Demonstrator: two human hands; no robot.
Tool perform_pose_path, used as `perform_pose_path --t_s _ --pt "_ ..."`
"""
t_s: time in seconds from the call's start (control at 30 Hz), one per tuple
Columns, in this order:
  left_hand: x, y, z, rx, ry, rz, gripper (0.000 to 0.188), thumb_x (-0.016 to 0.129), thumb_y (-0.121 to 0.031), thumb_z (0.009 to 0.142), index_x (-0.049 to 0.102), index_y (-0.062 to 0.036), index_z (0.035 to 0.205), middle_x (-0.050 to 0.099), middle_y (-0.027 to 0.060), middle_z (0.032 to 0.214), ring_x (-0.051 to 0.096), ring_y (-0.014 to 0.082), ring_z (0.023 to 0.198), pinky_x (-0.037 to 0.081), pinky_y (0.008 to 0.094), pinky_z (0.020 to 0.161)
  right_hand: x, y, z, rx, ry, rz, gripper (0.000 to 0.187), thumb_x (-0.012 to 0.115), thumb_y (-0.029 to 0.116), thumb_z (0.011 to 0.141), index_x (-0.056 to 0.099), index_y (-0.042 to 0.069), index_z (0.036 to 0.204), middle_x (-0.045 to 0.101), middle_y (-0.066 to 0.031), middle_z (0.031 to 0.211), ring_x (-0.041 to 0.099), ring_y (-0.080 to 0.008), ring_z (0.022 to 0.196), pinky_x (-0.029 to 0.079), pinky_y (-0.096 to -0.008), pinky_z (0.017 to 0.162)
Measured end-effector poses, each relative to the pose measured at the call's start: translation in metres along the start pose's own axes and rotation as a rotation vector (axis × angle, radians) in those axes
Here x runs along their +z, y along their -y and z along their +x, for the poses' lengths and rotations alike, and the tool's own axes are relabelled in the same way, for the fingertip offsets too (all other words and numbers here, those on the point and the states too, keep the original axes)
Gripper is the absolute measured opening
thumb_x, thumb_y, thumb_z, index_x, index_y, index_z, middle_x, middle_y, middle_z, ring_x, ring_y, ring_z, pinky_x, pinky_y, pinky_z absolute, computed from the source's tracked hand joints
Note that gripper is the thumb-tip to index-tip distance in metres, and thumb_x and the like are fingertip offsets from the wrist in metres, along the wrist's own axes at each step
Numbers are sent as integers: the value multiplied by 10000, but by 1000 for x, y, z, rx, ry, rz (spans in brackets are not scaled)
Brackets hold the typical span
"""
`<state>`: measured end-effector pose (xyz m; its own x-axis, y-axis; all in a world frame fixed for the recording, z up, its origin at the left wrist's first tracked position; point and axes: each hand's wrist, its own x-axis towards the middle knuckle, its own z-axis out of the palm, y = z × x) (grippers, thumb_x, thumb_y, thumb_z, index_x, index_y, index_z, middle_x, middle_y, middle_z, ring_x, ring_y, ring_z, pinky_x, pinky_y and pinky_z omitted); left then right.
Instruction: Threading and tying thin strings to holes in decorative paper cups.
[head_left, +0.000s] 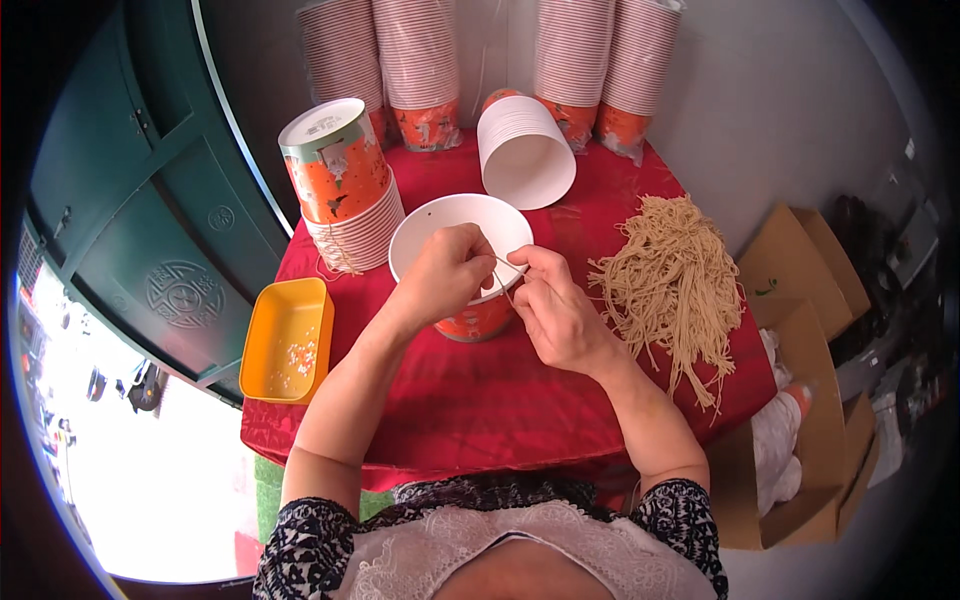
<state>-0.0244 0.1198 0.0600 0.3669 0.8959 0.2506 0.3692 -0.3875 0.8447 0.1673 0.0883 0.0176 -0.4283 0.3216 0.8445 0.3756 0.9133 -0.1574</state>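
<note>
A white paper bucket [415,228] with an orange printed outside stands upright on the table in front of me. Over its near rim, my left hand [447,268] is closed, pinching a thin beige string [507,262]. On the right side of the rim, my right hand [560,315] pinches the same string between thumb and fingers. Part of the string runs between the hands; its ends are hard to make out. A large heap of loose beige strings [672,285] lies to the right of my right hand.
On the red-clothed table [480,410], a yellow tray [256,345] holding small white and reddish bits sits at left. Behind it rise upside-down nested buckets [338,180]. Another nested stack [527,150] lies sideways. Wrapped bucket stacks [418,60] line the back. Cardboard boxes [815,400] stand at right.
</note>
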Motion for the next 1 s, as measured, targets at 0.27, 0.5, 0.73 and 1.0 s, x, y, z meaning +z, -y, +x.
perform_pose_path --t_s 0.27,0.5,0.73,1.0 --pt "3 1 1 32 -81 34 134 603 -56 851 641 65 808 672 118 683 649 171 610 505 333 553 -3 -7 -8 115 -38 87 123 637 -49 812 555 -11 895 532 -160 1104 622 -286 827 539 -368 677" --pt "4 -3 -1 23 -60 8 136 611 -56 854 649 73 834 671 122 688 642 164 603 501 323 546 -2 -3 -6 137 -94 43 181 702 15 786 583 -13 920 537 -152 1089 639 -275 800 542 -355 650" --pt "2 5 1 27 -68 17 115 636 -42 830 653 67 858 686 137 716 663 193 640 517 339 586 6 -6 -8 129 -89 -40 193 726 -38 774 592 -3 909 558 -108 1021 640 -253 723 536 -348 604" --pt "5 -6 -8 190 -54 253 79 635 -31 804 643 35 846 683 192 747 693 323 695 529 390 626 11 -7 -11 180 -228 43 118 672 -52 840 588 1 905 591 -120 868 644 -282 700 524 -364 580"
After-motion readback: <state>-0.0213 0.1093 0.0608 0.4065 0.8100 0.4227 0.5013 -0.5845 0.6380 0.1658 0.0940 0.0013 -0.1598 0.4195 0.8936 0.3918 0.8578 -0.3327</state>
